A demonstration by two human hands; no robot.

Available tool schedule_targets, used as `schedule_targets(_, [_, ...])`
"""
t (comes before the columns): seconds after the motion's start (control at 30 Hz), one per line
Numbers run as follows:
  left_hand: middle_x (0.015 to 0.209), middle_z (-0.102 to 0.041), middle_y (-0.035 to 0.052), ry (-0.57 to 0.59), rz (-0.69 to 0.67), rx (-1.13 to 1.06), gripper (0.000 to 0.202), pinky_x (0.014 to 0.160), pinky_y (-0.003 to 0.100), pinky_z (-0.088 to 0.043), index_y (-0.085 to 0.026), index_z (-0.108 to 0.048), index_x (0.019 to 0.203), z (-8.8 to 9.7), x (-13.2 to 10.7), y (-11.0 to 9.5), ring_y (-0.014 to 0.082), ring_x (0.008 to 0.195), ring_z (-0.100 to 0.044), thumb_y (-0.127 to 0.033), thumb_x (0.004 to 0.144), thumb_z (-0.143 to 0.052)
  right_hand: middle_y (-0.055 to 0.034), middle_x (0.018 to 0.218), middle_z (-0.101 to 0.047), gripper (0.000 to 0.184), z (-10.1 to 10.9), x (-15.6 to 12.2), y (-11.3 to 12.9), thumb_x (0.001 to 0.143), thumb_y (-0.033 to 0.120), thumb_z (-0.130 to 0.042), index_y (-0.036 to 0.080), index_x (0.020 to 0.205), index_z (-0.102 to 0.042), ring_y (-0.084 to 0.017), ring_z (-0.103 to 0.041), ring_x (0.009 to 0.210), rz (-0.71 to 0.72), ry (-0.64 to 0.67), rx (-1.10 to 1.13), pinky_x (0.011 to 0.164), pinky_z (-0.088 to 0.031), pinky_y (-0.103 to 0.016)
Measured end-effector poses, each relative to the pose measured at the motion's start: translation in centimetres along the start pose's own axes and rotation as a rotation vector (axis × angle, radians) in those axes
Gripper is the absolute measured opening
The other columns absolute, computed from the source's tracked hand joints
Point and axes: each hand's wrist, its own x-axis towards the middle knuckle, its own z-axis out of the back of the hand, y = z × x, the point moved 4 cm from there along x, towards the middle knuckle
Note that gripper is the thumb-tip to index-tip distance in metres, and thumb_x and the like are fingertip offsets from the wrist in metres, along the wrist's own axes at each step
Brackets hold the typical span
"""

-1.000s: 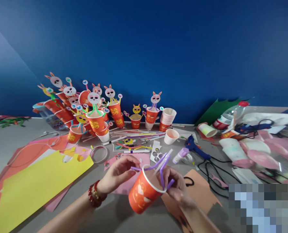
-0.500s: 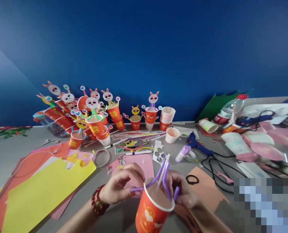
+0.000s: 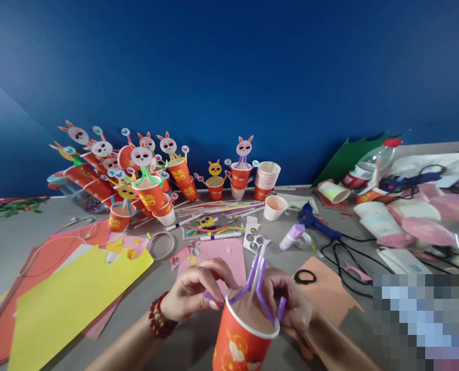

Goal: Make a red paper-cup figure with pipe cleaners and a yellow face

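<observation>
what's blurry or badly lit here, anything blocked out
All in the head view: blue wall darkest at top, paler at far left; pink pieces at right look blurry; pixelated patch hides the bottom-right corner; orange cup and purple straws fairly clear.

Left hand (image 3: 199, 289) pinches a straw (image 3: 239, 296) (purple, bent).
</observation>
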Motion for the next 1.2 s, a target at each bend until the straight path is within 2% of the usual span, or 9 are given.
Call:
schedule_targets(0.43, [0.094, -0.07, 0.0102, 0.02, 0.055, -0.128, 0.011, 0.083, 0.04, -0.046, -0.017, -0.064, 0.084, -0.4, 0.1, 0.2, 0.022, 0.091, -0.062, -0.025, 0.091, -0.067, -0.0005, 0.064, -0.058, 0.039, 0.2, 0.0, -0.2, 0.062, 0.039, -0.088, 0.016, 0.059, -0.056, -0.012, -0.053, 0.059, 0.002, 0.017, -0.006, 0.057, -0.037, -0.023])
schedule_targets(0.6, [0.095, -0.069, 0.0103, 0.053, 0.074, -0.152, 0.011, 0.083, 0.041, -0.046, -0.017, -0.064, 0.084, -0.3, 0.2, 0.1, 0.0218, 0.09, -0.062, -0.025, 0.091, -0.066, -0.0002, 0.063, -0.058, 0.039, 0.1, 0.2, 0.0, 0.06, 0.037, -0.089, 0.016, 0.057, -0.057, -0.011, -0.05, 0.056, -0.002, 0.018, -0.011, 0.053, -0.034, -0.022])
schedule_targets(0.73, [0.096, -0.069, 0.0105, 0.048, 0.045, -0.061, 0.007, 0.084, 0.041, -0.047, -0.017, -0.065, 0.091, -0.2, -0.1, 0.1, 0.0224, 0.092, -0.062, -0.023, 0.093, -0.063, -0.0005, 0.063, -0.059, 0.04, 0.1, 0.3, 0.2, 0.059, 0.041, -0.089, 0.016, 0.058, -0.058, -0.011, -0.049, 0.057, -0.01, -0.009, 0.008, 0.055, -0.033, -0.023])
schedule_targets(0.87, [0.104, -0.065, 0.0102, -0.045, -0.001, 0.068, 0.007, 0.087, 0.041, -0.047, -0.019, -0.068, 0.097, 0.1, -0.6, 0.1, 0.0232, 0.098, -0.06, -0.023, 0.093, -0.064, -0.0004, 0.063, -0.059, 0.037, 0.2, 0.4, 0.1, 0.059, 0.038, -0.089, 0.015, 0.064, -0.062, -0.011, -0.046, 0.054, -0.024, -0.042, 0.044, 0.052, -0.031, -0.022])
schedule_targets(0.93, [0.102, -0.064, 0.0094, -0.063, -0.01, 0.081, 0.008, 0.085, 0.039, -0.048, -0.019, -0.068, 0.096, 0.0, -0.6, 0.1, 0.0228, 0.096, -0.06, -0.025, 0.092, -0.065, -0.0004, 0.062, -0.059, 0.034, 0.1, 0.4, 0.1, 0.06, 0.035, -0.089, 0.015, 0.064, -0.062, -0.01, -0.045, 0.053, -0.013, -0.045, 0.053, 0.051, -0.03, -0.022])
schedule_targets(1.07, [0.093, -0.063, 0.009, -0.026, -0.013, 0.05, 0.008, 0.084, 0.04, -0.048, -0.018, -0.065, 0.093, -0.4, -0.4, -0.1, 0.023, 0.092, -0.06, -0.026, 0.093, -0.063, -0.001, 0.065, -0.06, 0.036, 0.2, 0.3, -0.1, 0.06, 0.037, -0.089, 0.015, 0.064, -0.062, -0.01, -0.046, 0.054, -0.032, -0.044, 0.039, 0.051, -0.029, -0.021])
schedule_targets(1.2, [0.086, -0.061, 0.0078, -0.019, 0.056, -0.019, 0.01, 0.082, 0.039, -0.048, -0.016, -0.064, 0.089, -0.6, -0.1, 0.0, 0.0211, 0.087, -0.058, -0.025, 0.092, -0.064, -0.0005, 0.065, -0.059, 0.04, 0.4, 0.0, -0.6, 0.058, 0.041, -0.091, 0.015, 0.064, -0.061, -0.011, -0.047, 0.057, -0.08, -0.025, 0.024, 0.053, -0.03, -0.021])
